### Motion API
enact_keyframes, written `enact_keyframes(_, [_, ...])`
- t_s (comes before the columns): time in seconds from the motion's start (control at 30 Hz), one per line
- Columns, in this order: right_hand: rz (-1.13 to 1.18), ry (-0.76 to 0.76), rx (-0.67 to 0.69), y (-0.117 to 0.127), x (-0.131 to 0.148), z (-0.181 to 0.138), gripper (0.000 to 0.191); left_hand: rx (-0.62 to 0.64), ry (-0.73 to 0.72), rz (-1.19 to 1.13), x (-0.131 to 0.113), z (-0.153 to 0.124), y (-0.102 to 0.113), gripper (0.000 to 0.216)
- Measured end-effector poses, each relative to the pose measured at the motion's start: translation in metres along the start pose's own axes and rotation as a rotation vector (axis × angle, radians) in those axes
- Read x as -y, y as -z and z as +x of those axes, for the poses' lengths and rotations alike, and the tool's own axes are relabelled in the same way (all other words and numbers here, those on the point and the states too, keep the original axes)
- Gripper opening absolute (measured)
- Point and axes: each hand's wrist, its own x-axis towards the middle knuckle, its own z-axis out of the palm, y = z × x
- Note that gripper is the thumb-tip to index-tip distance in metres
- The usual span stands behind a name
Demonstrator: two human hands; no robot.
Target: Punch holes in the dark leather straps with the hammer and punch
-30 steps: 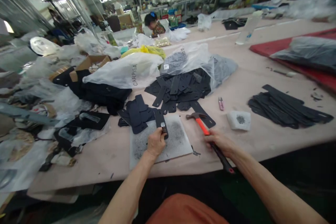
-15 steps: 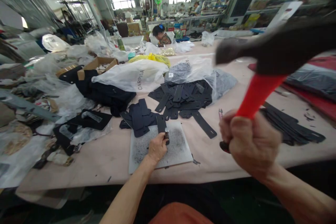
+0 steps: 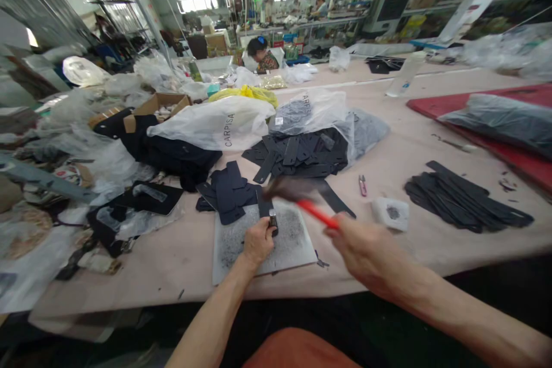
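Note:
My left hand (image 3: pixel 259 242) is closed around a short metal punch (image 3: pixel 272 218), which stands upright on the end of a black strap piece (image 3: pixel 264 202). Beneath them lies a pale board (image 3: pixel 293 241) marked with dark specks. My right hand (image 3: pixel 362 241) grips the red handle of a hammer (image 3: pixel 317 213); its head, blurred by motion, hangs just above and right of the punch. Left of the punch, several black strap pieces (image 3: pixel 226 192) are stacked across the board's far edge. A bigger heap of black pieces (image 3: pixel 297 155) lies behind.
On the right are pink-handled snips (image 3: pixel 363 185), a white block (image 3: pixel 390 214) and a fanned stack of black strips (image 3: pixel 466 198). Plastic bags (image 3: pixel 215 123) and an open cardboard box (image 3: pixel 161 104) crowd the back left. Across the table sits a person (image 3: pixel 262 56).
My right hand has swung the hammer down and left, from high on the right to near the punch. My left hand has stayed in place with the punch.

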Motion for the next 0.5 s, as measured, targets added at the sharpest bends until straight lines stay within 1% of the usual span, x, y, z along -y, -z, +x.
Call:
enact_keyframes(0.07, [-0.090, -0.009, 0.151, -0.012, -0.020, -0.003, 0.032, 0.004, 0.009, 0.003, 0.000, 0.001, 0.000, 0.012])
enact_keyframes(0.13, [-0.133, -0.060, 0.244, -0.014, -0.039, -0.004, 0.033, 0.004, 0.022, -0.003, -0.001, 0.001, 0.001, 0.013])
enact_keyframes(0.2, [-0.064, -0.175, 0.268, -0.013, -0.059, -0.005, 0.036, 0.008, 0.031, -0.017, -0.002, 0.001, 0.002, 0.013])
enact_keyframes(0.3, [0.093, -0.439, 0.308, -0.024, -0.098, -0.007, 0.038, 0.010, 0.036, -0.037, -0.002, 0.001, 0.002, 0.014])
enact_keyframes(0.33, [0.076, -0.509, 0.313, -0.032, -0.112, -0.008, 0.037, 0.010, 0.036, -0.041, -0.002, 0.001, 0.002, 0.014])
enact_keyframes(0.37, [0.014, -0.546, 0.307, -0.040, -0.127, -0.009, 0.037, 0.011, 0.035, -0.045, -0.002, 0.001, 0.002, 0.014])
enact_keyframes(0.4, [-0.070, -0.552, 0.291, -0.048, -0.139, -0.009, 0.035, 0.011, 0.035, -0.051, -0.001, 0.001, 0.001, 0.014])
enact_keyframes(0.43, [-0.168, -0.519, 0.267, -0.055, -0.148, -0.009, 0.032, 0.011, 0.035, -0.056, 0.000, 0.001, 0.001, 0.014])
enact_keyframes(0.5, [-0.349, -0.369, 0.181, -0.068, -0.153, -0.007, 0.025, 0.005, 0.037, -0.068, 0.001, 0.000, 0.001, 0.014])
